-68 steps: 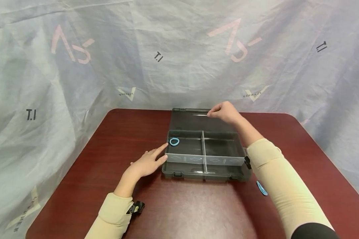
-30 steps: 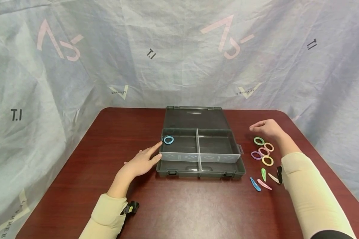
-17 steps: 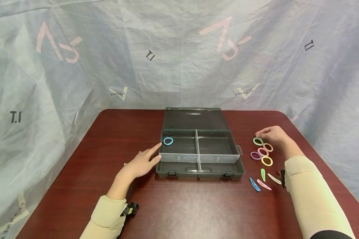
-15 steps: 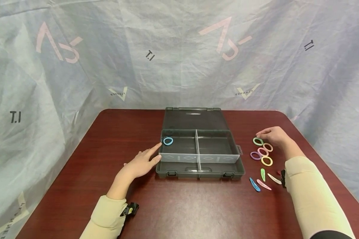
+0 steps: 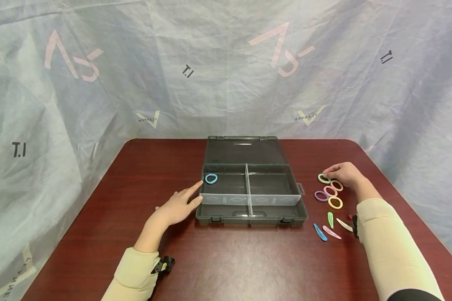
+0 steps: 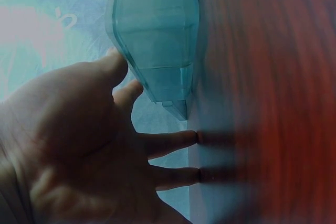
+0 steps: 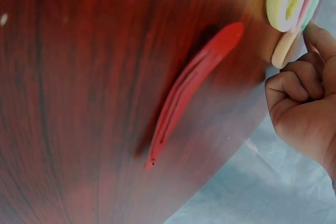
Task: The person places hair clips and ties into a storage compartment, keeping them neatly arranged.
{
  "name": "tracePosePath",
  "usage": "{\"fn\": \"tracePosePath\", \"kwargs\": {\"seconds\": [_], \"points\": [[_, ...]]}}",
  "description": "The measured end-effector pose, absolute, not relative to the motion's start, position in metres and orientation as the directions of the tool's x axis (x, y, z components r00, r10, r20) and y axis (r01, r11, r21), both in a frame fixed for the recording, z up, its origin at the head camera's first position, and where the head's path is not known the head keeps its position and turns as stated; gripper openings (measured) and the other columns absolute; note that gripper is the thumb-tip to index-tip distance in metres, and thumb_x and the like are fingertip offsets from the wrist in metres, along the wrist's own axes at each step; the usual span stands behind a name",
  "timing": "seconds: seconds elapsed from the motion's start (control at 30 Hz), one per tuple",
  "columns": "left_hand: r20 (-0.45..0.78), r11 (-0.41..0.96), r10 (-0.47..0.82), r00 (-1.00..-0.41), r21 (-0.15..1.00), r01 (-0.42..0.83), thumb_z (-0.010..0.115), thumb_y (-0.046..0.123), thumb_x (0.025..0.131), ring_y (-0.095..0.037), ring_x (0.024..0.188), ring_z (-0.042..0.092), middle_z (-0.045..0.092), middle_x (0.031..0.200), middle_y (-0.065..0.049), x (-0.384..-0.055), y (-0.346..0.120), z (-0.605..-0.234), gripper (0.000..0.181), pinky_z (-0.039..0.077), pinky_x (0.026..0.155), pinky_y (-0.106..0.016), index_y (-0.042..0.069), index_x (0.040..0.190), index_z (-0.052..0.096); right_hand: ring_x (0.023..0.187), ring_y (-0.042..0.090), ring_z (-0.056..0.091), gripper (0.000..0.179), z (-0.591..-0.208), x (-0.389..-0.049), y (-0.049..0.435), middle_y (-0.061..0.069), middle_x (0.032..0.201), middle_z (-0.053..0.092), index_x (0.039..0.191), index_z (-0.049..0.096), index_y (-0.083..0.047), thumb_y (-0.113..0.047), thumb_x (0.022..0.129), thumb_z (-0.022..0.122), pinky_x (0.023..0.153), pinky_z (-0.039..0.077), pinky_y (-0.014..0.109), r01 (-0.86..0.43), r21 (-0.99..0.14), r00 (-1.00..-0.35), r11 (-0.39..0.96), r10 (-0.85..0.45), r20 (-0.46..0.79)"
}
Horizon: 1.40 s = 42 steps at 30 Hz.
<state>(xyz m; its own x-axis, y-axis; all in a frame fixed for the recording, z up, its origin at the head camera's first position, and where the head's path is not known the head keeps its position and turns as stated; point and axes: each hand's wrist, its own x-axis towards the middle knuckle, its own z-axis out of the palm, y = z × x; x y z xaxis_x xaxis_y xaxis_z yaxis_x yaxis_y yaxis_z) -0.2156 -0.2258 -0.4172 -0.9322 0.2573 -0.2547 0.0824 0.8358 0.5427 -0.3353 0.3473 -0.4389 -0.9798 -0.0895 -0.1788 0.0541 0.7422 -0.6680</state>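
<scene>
The red-brown, wood-grained surface [image 5: 241,263] bears an open box [image 5: 237,220]. To its right cluster a green ring [image 5: 319,180], orange ring [image 5: 342,187], pink ring [image 5: 332,196], purple ring [image 5: 315,195] and yellow ring [image 5: 336,208]. In front of these lie a green clip [image 5: 330,220], white clip [image 5: 344,225], pink clip [image 5: 331,232], blue clip [image 5: 320,232] and red clip [image 7: 184,88].

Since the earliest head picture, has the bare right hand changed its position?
Yes: the right hand went rightward, from over the open lid of the grey translucent plastic box to the green round ring.
</scene>
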Motion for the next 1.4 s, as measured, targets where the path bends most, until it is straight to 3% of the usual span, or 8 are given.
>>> {"fn": "tracePosePath", "kwargs": {"seconds": [0.23,0.4,0.57,0.83,1.13,1.4], "points": [[-0.249,0.834,0.261,-0.933,0.545,0.088,0.037,0.062,0.104,-0.050,0.150,0.009,0.021,0.166,-0.014,-0.216,-0.226,-0.415,0.064,0.004,0.089,-0.092,0.045,0.162,0.015,0.081,0.021,0.057,0.028,-0.442,-0.337,0.348,0.012,0.100,0.072,0.106,0.075,0.005,-0.020,0.098,0.070,0.063,0.049,0.033,0.045,-0.670,-0.986,0.741,-0.075,-0.150],[-0.253,0.834,0.259,-0.932,0.545,0.084,0.037,0.061,0.105,-0.050,0.150,0.008,0.020,0.166,-0.014,-0.215,-0.226,-0.415,0.064,0.003,0.090,-0.092,0.045,0.162,0.014,0.083,0.019,0.057,0.032,-0.443,-0.338,0.347,0.009,0.100,0.071,0.112,0.073,0.007,-0.023,0.100,0.066,0.064,0.050,0.032,0.062,-0.702,-0.985,0.710,-0.070,-0.159],[-0.250,0.834,0.260,-0.933,0.545,0.087,0.037,0.061,0.105,-0.050,0.150,0.009,0.021,0.166,-0.014,-0.215,-0.224,-0.413,0.064,0.003,0.090,-0.092,0.044,0.162,0.014,0.093,0.023,0.059,0.035,-0.435,-0.338,0.342,0.011,0.106,0.072,0.116,0.072,0.005,-0.026,0.101,0.065,0.075,0.050,0.034,0.034,-0.682,-0.988,0.731,-0.079,-0.134],[-0.253,0.835,0.260,-0.932,0.544,0.086,0.037,0.061,0.105,-0.050,0.150,0.008,0.021,0.166,-0.014,-0.215,-0.221,-0.413,0.064,0.003,0.090,-0.092,0.045,0.162,0.014,0.119,0.036,0.054,0.038,-0.415,-0.339,0.323,0.020,0.122,0.067,0.119,0.072,0.003,-0.031,0.103,0.063,0.096,0.044,0.052,-0.008,-0.681,-0.988,0.732,-0.109,-0.105],[-0.244,0.831,0.268,-0.932,0.547,0.096,0.038,0.060,0.105,-0.051,0.150,0.009,0.022,0.166,-0.015,-0.217,-0.219,-0.414,0.064,0.003,0.090,-0.092,0.044,0.162,0.014,0.113,0.034,0.053,0.042,-0.392,-0.344,0.297,0.020,0.129,0.064,0.123,0.071,-0.001,-0.037,0.103,0.060,0.088,0.044,0.048,-0.057,-0.677,-0.989,0.733,-0.137,-0.064],[-0.238,0.828,0.270,-0.933,0.551,0.099,0.038,0.058,0.105,-0.051,0.149,0.009,0.022,0.166,-0.015,-0.217,-0.219,-0.413,0.063,0.003,0.090,-0.092,0.043,0.162,0.015,0.134,0.038,0.045,0.040,-0.375,-0.354,0.262,0.018,0.132,0.063,0.120,0.073,-0.002,-0.036,0.100,0.065,0.106,0.035,0.060,-0.086,-0.722,-0.985,0.687,-0.168,-0.042]]}}
